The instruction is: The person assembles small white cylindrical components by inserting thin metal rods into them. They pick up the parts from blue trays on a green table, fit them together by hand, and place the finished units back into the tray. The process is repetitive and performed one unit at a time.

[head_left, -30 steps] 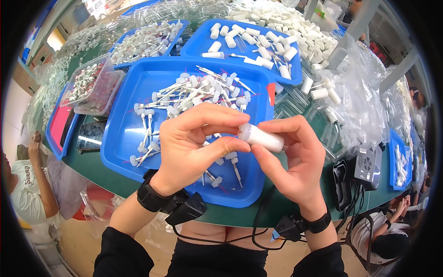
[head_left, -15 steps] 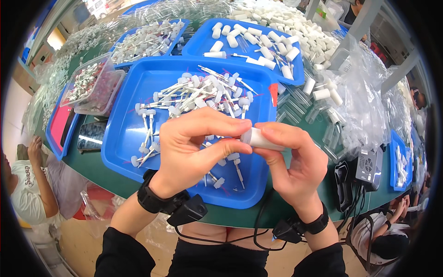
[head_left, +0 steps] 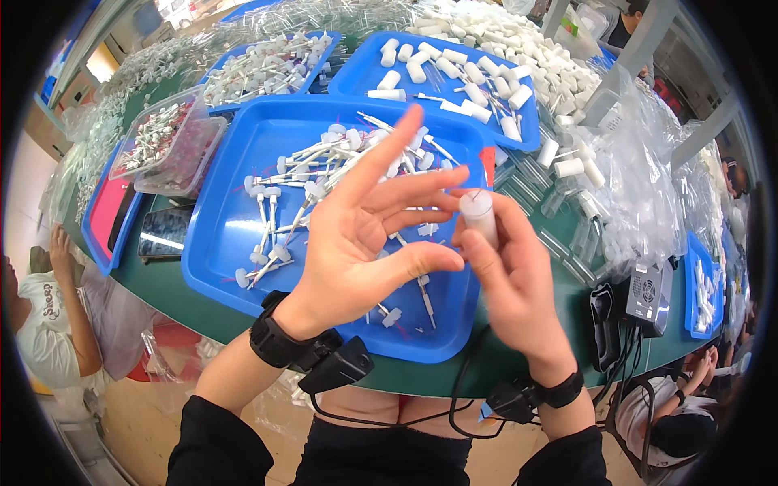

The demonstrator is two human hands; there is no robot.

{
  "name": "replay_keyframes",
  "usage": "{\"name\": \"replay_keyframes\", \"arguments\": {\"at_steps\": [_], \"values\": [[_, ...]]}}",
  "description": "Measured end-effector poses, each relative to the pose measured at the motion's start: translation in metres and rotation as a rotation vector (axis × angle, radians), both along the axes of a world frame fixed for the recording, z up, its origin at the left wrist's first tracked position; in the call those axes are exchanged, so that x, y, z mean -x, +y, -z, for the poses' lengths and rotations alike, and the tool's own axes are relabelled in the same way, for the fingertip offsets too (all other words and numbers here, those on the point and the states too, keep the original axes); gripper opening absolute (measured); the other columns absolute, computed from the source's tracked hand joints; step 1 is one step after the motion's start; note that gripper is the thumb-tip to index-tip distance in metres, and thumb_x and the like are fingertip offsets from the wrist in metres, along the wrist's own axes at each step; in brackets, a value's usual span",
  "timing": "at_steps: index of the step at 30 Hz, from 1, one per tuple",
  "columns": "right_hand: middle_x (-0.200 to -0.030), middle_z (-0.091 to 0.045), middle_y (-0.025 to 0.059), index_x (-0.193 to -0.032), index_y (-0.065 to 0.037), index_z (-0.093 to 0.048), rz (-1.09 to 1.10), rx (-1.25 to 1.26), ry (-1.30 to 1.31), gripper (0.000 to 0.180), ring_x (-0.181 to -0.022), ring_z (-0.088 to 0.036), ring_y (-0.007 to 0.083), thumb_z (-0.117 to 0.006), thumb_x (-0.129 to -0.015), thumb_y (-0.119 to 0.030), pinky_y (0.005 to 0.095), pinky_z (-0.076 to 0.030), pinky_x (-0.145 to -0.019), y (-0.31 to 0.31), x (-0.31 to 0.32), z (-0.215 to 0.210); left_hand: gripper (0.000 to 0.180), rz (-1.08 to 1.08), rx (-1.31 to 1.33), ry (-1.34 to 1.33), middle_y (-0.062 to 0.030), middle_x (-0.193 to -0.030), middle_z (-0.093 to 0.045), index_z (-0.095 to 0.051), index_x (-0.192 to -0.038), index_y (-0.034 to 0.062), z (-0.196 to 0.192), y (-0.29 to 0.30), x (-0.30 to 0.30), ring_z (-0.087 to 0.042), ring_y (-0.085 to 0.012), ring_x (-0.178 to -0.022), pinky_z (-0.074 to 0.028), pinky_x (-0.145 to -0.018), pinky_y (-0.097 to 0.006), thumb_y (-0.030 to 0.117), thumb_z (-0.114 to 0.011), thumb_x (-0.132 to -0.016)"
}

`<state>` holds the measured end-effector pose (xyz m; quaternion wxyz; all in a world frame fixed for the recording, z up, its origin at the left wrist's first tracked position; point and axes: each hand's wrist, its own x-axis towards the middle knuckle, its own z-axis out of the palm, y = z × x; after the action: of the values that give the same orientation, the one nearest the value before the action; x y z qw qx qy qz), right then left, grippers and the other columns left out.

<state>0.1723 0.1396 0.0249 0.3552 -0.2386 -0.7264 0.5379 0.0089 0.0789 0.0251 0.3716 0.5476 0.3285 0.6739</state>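
Note:
A short white cylinder with a translucent round cap [head_left: 478,212] stands tilted in my right hand [head_left: 519,279], pinched between thumb and fingers, its capped end up. Beside it my left hand [head_left: 356,235] is open, fingers spread and thumb apart, holding nothing; its fingertips come close to the cylinder, and I cannot tell whether they touch it. Beneath both hands lies a large blue tray [head_left: 212,219]. In it are many thin white rods with translucent round caps [head_left: 312,166] and fine pink wires, partly hidden by my left hand.
Behind, a second blue tray [head_left: 356,77] holds white cylinders, with a loose heap [head_left: 519,36] beyond. Clear plastic bags [head_left: 640,178] and tubes [head_left: 559,255] lie right, near a grey boxy device [head_left: 648,296]. At left are a clear tub [head_left: 158,146], a phone [head_left: 164,235] and a seated person [head_left: 53,324].
My left hand has let go of the cylinder's capped end and spread its fingers. My right hand has turned the cylinder from lying sideways to capped end up.

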Motion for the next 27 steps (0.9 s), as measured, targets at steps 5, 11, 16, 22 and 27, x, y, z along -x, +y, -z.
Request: {"name": "replay_keyframes", "arguments": {"at_steps": [5, 11, 16, 22, 27], "values": [[-0.065, -0.044, 0.0018, -0.087, -0.006, -0.050, -0.194, 0.809, 0.296, 0.038, -0.056, -0.042, 0.0114, -0.036, -0.094, -0.041, 0.0234, -0.038, -0.054, 0.009, -0.003, -0.010, 0.083, -0.053, 0.061, 0.000, -0.0260, -0.124, -0.049, -0.016, -0.141, 0.0007, 0.000, -0.001, 0.001, -0.056, -0.0254, -0.105, -0.046, -0.088, -0.037, 0.023, -0.067, -0.080], [-0.046, -0.031, -0.0010, -0.065, -0.014, -0.034, -0.653, 1.135, 0.422, 0.042, -0.037, -0.026, 0.0100, -0.027, -0.093, -0.044, 0.0264, -0.030, -0.036, 0.024, -0.010, -0.002, 0.069, -0.030, 0.091, 0.037, -0.0234, -0.115, -0.055, -0.024, -0.138, -0.0019, 0.001, 0.000, 0.001, -0.057, -0.0227, -0.099, -0.048, -0.085, -0.035, 0.028, -0.059, -0.086], [-0.047, -0.028, -0.0015, -0.064, -0.014, -0.034, -0.599, 1.122, 0.431, 0.038, -0.039, -0.022, 0.0095, -0.030, -0.090, -0.041, 0.0261, -0.030, -0.037, 0.018, -0.006, 0.001, 0.060, 0.009, 0.162, 0.033, -0.0183, -0.109, -0.059, -0.031, -0.135, -0.0016, -0.001, -0.005, 0.001, -0.057, -0.0171, -0.092, -0.047, -0.080, -0.030, 0.025, -0.056, -0.088], [-0.050, -0.032, -0.0002, -0.064, -0.012, -0.036, -0.590, 1.142, 0.477, 0.044, -0.040, -0.030, 0.0120, -0.026, -0.090, -0.046, 0.0298, -0.041, -0.041, 0.018, -0.007, 0.001, 0.055, 0.025, 0.181, 0.061, -0.0155, -0.101, -0.062, -0.036, -0.132, -0.0030, -0.002, -0.005, 0.001, -0.057, -0.0168, -0.091, -0.047, -0.078, -0.029, 0.028, -0.052, -0.090], [-0.052, -0.034, 0.0009, -0.064, -0.011, -0.037, -0.549, 0.986, 0.389, 0.064, -0.039, -0.040, 0.0163, -0.013, -0.087, -0.066, 0.0373, -0.048, -0.040, 0.014, -0.002, -0.002, 0.045, 0.074, 0.188, -0.034, -0.0116, -0.095, -0.064, -0.043, -0.127, -0.0008, -0.001, -0.005, 0.001, -0.057, -0.0120, -0.089, -0.044, -0.080, -0.026, 0.017, -0.057, -0.088]]}}
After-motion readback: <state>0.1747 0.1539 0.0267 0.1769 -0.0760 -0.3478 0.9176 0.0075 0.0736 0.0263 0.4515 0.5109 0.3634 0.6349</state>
